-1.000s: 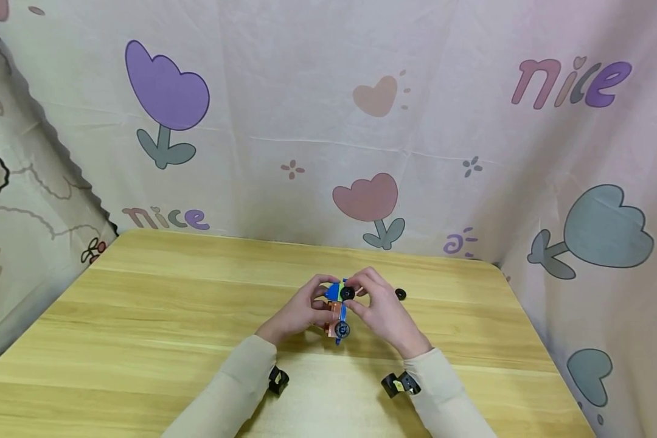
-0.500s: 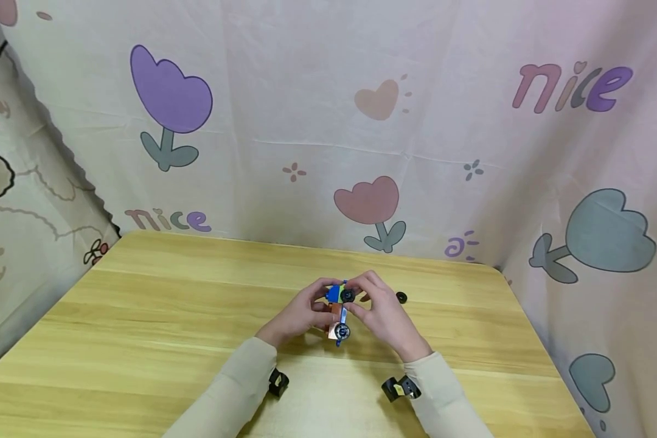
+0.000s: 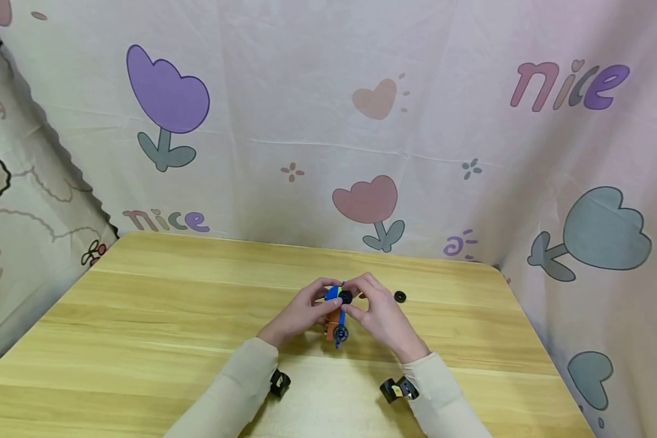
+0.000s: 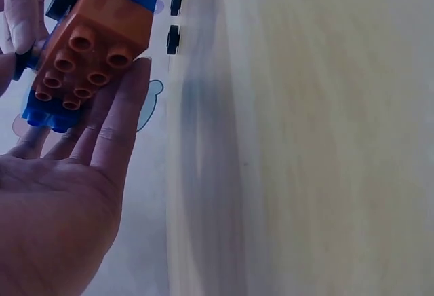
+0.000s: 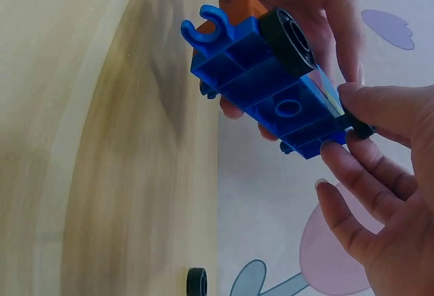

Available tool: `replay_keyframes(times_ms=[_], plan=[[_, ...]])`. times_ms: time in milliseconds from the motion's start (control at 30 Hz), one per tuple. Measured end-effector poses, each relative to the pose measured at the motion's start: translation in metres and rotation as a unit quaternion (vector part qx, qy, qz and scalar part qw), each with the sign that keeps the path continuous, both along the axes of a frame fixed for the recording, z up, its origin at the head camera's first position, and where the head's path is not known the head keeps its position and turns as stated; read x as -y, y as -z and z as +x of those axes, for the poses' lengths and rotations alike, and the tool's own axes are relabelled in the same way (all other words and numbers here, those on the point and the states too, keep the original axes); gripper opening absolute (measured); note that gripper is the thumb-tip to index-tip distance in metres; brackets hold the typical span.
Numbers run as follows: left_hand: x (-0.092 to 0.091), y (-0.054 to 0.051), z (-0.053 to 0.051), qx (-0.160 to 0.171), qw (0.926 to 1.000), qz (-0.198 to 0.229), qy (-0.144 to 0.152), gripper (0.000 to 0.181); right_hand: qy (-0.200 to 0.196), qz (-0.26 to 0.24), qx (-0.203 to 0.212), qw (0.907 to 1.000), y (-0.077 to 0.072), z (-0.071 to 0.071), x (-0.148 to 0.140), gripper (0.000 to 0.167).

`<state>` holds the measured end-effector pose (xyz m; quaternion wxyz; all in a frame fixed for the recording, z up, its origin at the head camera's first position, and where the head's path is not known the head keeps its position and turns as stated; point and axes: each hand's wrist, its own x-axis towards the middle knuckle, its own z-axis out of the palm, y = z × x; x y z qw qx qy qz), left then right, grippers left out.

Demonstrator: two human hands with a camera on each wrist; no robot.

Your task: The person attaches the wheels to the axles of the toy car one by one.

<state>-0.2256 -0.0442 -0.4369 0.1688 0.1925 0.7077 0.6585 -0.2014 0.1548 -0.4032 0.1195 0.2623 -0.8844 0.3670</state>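
A pale cloth (image 3: pixel 285 109) printed with tulips, hearts and the word "nice" hung behind a wooden table (image 3: pixel 170 292). Over the table reached a person's two forearms in beige sleeves (image 3: pixel 232 386). The left hand (image 3: pixel 300 313) held a toy vehicle (image 3: pixel 333 321) from its side, fingers and thumb closed about the body; the right hand (image 3: pixel 382 313), opposite, was closed to a narrow pinch on a black wheel (image 3: pixel 345 297) at the vehicle's far end. Whether that wheel was fully seated could not be told. The vehicle, an orange studded block on a blue base, was held above the table between the hands, its near end bearing a fitted wheel (image 3: pixel 341 333) and, smaller, a blue open clip (image 5: pixel 207 27). Two loose wheels (image 4: pixel 173 39), seen from the left wrist, stood apart from each other on the table beyond the vehicle.
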Motion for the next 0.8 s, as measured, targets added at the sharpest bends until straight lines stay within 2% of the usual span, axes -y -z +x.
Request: replay_keyframes(times_ms=[100,200,500,633,800], plan=[[0.0012,0.0004,-0.0002,-0.004,1.0,0.0,-0.001,0.043,-0.008,-0.01,0.004,0.9999,0.0004,0.0006,-0.0012,0.027],[0.0028,0.0019,-0.0013,-0.005,1.0,0.003,0.0,0.042,-0.008,-0.027,0.026,0.9992,0.0001,0.0014,-0.0028,0.02],[0.0043,0.003,-0.0028,-0.011,0.9998,0.019,0.002,0.04,0.023,-0.076,0.093,0.9925,0.0023,-0.0013,-0.0024,0.008],[0.0046,0.0014,-0.0022,-0.009,0.9998,0.017,-0.003,0.039,0.029,-0.086,0.135,0.9867,0.0031,-0.0006,-0.0027,0.011],[0.0037,-0.0008,-0.0005,-0.007,0.9998,0.015,-0.012,0.04,0.014,-0.112,0.173,0.9784,0.0014,0.0014,-0.0028,0.019]])
